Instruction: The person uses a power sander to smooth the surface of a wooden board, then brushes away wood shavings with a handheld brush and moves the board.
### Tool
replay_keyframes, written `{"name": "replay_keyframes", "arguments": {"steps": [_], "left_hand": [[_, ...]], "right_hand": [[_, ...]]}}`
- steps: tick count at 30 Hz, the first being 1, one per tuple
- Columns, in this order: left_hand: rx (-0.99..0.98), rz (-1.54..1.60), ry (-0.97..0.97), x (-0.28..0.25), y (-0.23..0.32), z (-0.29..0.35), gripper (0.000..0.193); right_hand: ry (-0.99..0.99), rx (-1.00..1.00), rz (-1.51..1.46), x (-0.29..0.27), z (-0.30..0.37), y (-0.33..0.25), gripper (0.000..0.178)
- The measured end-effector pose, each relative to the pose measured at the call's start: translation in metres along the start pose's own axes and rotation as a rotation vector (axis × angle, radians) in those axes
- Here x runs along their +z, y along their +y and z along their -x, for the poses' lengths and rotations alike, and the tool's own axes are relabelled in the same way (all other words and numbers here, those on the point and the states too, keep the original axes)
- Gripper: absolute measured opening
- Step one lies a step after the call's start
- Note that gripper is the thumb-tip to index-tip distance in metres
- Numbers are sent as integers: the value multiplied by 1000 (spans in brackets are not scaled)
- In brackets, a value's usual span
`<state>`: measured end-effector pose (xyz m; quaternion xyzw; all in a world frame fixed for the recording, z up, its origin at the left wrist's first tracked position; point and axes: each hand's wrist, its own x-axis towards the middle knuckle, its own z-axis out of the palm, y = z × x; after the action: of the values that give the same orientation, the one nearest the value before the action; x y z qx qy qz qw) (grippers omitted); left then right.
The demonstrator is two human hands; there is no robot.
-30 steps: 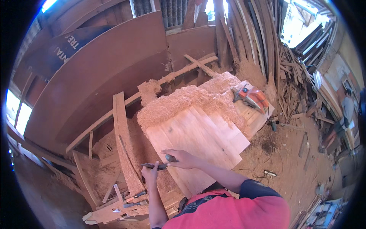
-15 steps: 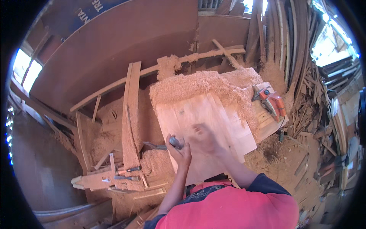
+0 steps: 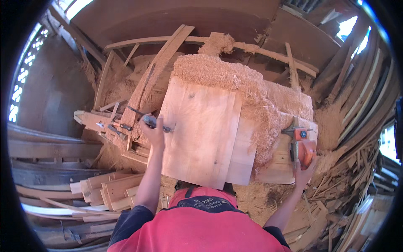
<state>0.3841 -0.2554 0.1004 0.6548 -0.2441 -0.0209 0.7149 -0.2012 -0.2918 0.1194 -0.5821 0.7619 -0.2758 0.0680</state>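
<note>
My left hand [image 3: 153, 132] is closed around a long dark hand tool [image 3: 147, 121] at the left edge of a pale wooden panel [image 3: 197, 134]. One thin end of the tool sticks out to the upper left, and a dark end shows over the panel; its exact kind is unclear. On the far right, my right hand [image 3: 303, 173] grips the rear of an orange power planer [image 3: 305, 151]. The planer rests on a board [image 3: 279, 161] beside the panel. A second panel [image 3: 243, 147] shows from under the first one's right side.
Wood shavings [image 3: 222, 69] lie heaped along the panel's far edge. Hand tools [image 3: 121, 127] lie on a dusty plank at left. Cut wood blocks [image 3: 119, 189] are stacked at lower left. Long boards [image 3: 365, 96] lean at right, above scrap wood [image 3: 348, 180].
My right hand has moved from over the panel to the planer at right and taken hold of it. My left hand keeps the tool, now at the panel's left edge. The view has shifted.
</note>
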Motion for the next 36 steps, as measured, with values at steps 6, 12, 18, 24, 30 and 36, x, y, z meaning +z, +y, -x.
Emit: {"name": "replay_keyframes", "arguments": {"steps": [6, 12, 18, 24, 30, 36], "left_hand": [[-105, -167, 221, -3, -14, -14, 24], [-130, -97, -128, -22, -5, -7, 25], [-98, -258, 555, 13, -15, -7, 31], [-282, 233, -482, -41, -32, -38, 19], [-253, 240, -713, -63, -32, -50, 22], [243, -162, -266, -98, 99, 92, 65]], "right_hand": [[-244, -90, -293, 1, -54, 73, 68], [-584, 237, -622, 12, -83, 99, 34], [-488, 219, -526, 6, -75, 75, 32], [-324, 393, -803, -70, -8, 17, 17], [-414, 230, -880, -128, 79, -60, 23], [-759, 85, -963, -137, 158, -111, 46]]}}
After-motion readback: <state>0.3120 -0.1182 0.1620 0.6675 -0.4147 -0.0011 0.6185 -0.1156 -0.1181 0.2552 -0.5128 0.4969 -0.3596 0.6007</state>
